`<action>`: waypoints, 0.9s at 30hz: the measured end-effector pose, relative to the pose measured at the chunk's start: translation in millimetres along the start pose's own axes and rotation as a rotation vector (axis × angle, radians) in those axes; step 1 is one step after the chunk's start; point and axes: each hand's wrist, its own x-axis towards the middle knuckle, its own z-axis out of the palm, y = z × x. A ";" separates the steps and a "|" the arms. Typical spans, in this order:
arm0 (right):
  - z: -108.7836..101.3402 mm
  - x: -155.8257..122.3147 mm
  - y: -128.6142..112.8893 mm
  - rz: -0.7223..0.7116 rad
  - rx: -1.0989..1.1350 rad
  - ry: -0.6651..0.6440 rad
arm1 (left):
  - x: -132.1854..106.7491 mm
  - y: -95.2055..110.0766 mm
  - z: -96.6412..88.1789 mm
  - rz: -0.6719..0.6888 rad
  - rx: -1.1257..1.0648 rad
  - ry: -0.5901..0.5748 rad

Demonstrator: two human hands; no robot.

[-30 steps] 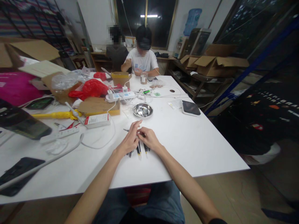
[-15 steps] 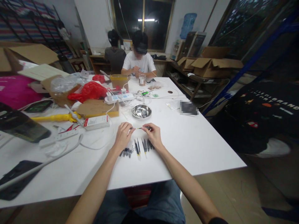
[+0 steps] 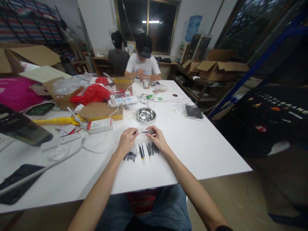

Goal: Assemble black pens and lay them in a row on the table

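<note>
Both hands meet over the table just beyond a row of pen parts. My left hand (image 3: 127, 140) pinches the left end of a thin pen (image 3: 143, 132), which lies level between the hands. My right hand (image 3: 157, 138) grips the dark right part of the same pen between thumb and fingers. A short pale and yellowish stretch shows near the left fingertips. Below the hands lie black-and-yellow pen refills (image 3: 141, 151), dark barrels (image 3: 154, 148) and clear-and-black pieces (image 3: 131, 156). A shiny metal bowl (image 3: 145, 115) with small dark pieces stands beyond the hands.
At left lie a white-and-red box (image 3: 99, 125), a cardboard tray (image 3: 102, 111), a power strip (image 3: 122, 101), cables, a red bag (image 3: 96, 93) and a black phone-like slab (image 3: 20, 183). A co-worker (image 3: 143, 64) sits across the table. Another person's dark clothing (image 3: 269, 122) is at right.
The dark part in my right hand now reaches further left, covering more of the pale thin stretch between the hands. My left hand has barely moved.
</note>
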 end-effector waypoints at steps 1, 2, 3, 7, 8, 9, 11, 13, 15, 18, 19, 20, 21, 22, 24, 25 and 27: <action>0.3 0.2 0.8 -0.004 0.012 -0.017 | -0.2 0.5 0.2 0.001 -0.009 -0.009; 0.6 0.4 1.8 -0.001 0.022 -0.027 | -0.3 1.3 0.3 0.009 -0.016 -0.024; 0.8 0.4 2.7 0.006 0.029 -0.029 | -0.3 2.2 0.3 0.019 -0.021 -0.040; -0.9 0.3 5.4 0.015 0.018 -0.024 | -0.2 5.9 0.3 0.037 -0.031 -0.069; -1.8 0.2 5.7 0.011 0.003 -0.020 | -0.2 6.5 0.5 0.040 -0.033 -0.069; -2.6 0.0 5.8 0.009 -0.016 -0.016 | -0.2 6.9 0.7 0.044 -0.033 -0.068; -3.7 -0.8 5.6 0.022 -0.063 -0.012 | -0.1 7.2 1.3 0.057 -0.031 -0.064; -3.6 -1.9 5.0 0.039 -0.113 -0.003 | 0.1 7.6 1.6 0.075 -0.032 -0.059; -2.7 -2.7 4.0 0.041 -0.142 0.007 | 0.3 8.4 1.4 0.085 -0.035 -0.050; -1.6 -2.3 2.3 0.041 -0.125 0.028 | 0.9 10.2 -0.2 0.073 -0.027 -0.027; -1.5 -1.7 1.9 0.043 -0.111 0.040 | 1.2 10.7 -1.0 0.064 -0.019 -0.018; -1.6 -1.1 1.7 0.044 -0.095 0.054 | 1.5 11.1 -1.8 0.054 -0.010 -0.011; -1.8 -0.4 1.5 0.046 -0.082 0.066 | 1.7 11.2 -2.5 0.044 0.000 -0.005; -2.2 0.2 1.4 0.047 -0.072 0.076 | 1.9 11.0 -3.0 0.033 0.011 -0.003; -2.9 1.1 1.6 0.054 -0.063 0.088 | 2.0 9.9 -3.3 0.012 0.029 0.000; -3.1 1.2 1.8 0.057 -0.060 0.089 | 1.9 9.1 -3.1 0.001 0.035 0.003; -3.2 1.1 2.1 0.060 -0.056 0.084 | 1.4 7.4 -2.3 -0.017 0.041 0.007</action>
